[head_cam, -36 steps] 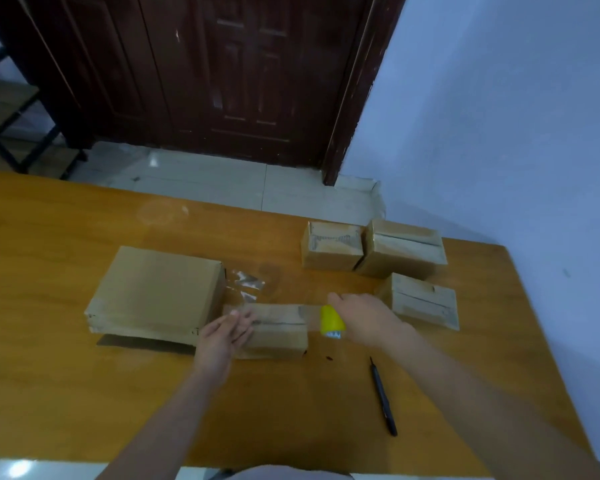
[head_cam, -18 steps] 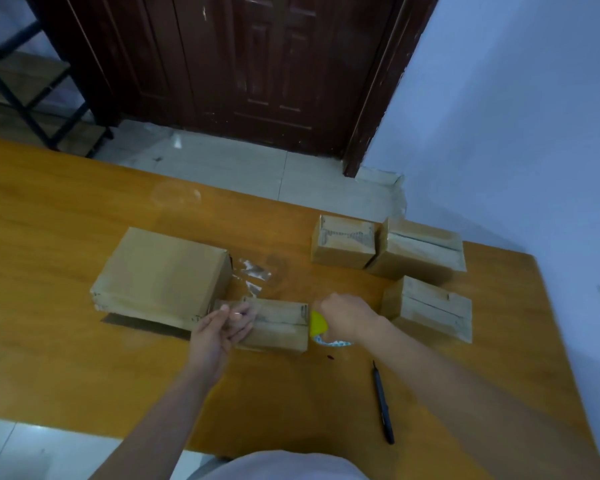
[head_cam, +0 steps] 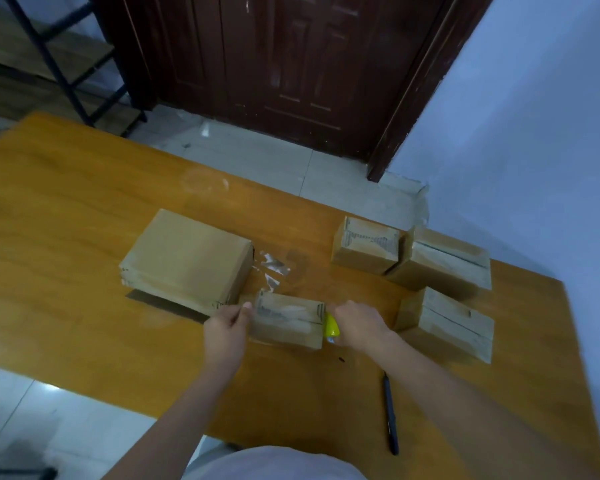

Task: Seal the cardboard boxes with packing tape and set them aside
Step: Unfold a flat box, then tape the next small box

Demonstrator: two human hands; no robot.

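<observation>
A small cardboard box [head_cam: 286,320] lies on the wooden table [head_cam: 66,209] in front of me, with a strip of clear tape along its top. My left hand [head_cam: 226,329] presses against the box's left end, fingers curled at the tape's end. My right hand [head_cam: 359,325] grips a yellow tape dispenser [head_cam: 331,326] at the box's right end, low against its side. A large flat cardboard box [head_cam: 187,261] sits just left of the small one.
Three small cardboard boxes stand at the right: one at the back [head_cam: 366,245], one behind-right [head_cam: 444,261], one nearer [head_cam: 445,322]. Scraps of clear tape [head_cam: 271,268] lie between the boxes. A black pen [head_cam: 390,412] lies near the front edge. The table's right edge runs close to a wall.
My right hand has carried the yellow dispenser from above the box's right end down its right side. My left hand has stayed at the left end. The camera has tilted down.
</observation>
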